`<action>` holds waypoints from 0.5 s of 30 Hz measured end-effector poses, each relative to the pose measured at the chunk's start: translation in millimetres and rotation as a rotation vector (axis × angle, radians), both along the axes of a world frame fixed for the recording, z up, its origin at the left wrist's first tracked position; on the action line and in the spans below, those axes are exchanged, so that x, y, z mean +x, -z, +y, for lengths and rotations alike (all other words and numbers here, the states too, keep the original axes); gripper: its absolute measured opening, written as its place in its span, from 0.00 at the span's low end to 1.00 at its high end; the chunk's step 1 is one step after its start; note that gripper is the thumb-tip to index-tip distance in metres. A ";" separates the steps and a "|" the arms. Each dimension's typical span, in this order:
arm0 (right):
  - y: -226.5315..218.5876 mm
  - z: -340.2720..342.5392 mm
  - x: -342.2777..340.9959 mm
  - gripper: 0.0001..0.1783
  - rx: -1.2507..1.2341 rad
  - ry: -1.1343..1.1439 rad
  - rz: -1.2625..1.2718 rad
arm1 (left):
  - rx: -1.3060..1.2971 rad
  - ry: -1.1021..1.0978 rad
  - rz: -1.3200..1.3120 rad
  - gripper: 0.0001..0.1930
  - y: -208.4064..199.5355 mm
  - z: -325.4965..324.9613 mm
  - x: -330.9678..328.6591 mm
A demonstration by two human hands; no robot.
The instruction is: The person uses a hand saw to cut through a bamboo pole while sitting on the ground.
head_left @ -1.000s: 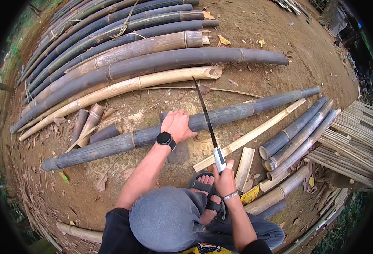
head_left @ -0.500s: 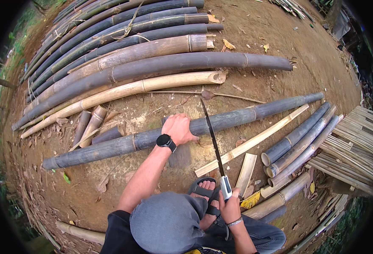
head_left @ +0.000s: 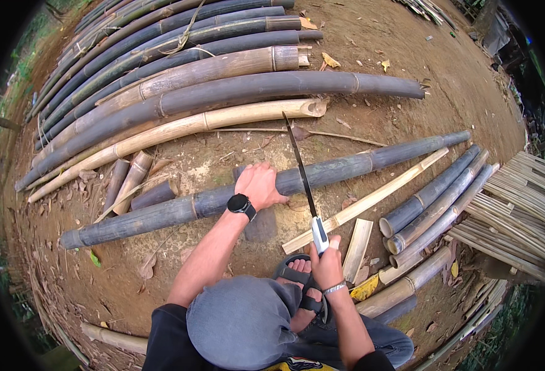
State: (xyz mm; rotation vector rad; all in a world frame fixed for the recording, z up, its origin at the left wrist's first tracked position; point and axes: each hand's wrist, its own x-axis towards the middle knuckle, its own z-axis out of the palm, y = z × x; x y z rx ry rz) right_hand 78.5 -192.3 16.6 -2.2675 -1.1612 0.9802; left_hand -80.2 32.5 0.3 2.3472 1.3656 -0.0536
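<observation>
A: Right hand (head_left: 327, 263), from your end?
B: I see its fingers wrapped tight round the saw (head_left: 304, 178) handle. Blade points away from the person, tip leaning left.
A: Left hand (head_left: 258, 185)?
B: Farther out, bent partway around the dark pole (head_left: 340, 169), holding it from above, thumb stretched toward the blade. Fingertips hidden from me.
A: How far along?
B: Pole's one piece either side of the blade, so I'd judge the through-cut not done. Blade crosses just right of the left hand; can't tell if the teeth have bitten. Separate short pieces (head_left: 430, 196) lie off to the right.
A: Pole's place and axis?
B: On the ground ahead of the person, a short log (head_left: 260, 227) crosswise underneath. Long axis runs left to right, slanted: left end nearer, right end farther. Beyond it, I've got a pale pole (head_left: 248, 116), then the stack (head_left: 210, 46).
</observation>
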 end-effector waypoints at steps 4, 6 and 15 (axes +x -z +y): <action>-17.1 -46.4 -3.5 0.23 0.012 0.007 0.011 | -0.010 -0.012 0.000 0.32 -4.9 3.9 -3.6; -14.0 -70.1 1.7 0.23 0.091 -0.020 -0.011 | -0.010 -0.022 -0.008 0.32 -4.7 2.2 0.4; -24.0 -57.5 0.9 0.24 0.077 -0.040 -0.013 | 0.026 -0.012 0.005 0.34 -0.3 -3.6 -1.8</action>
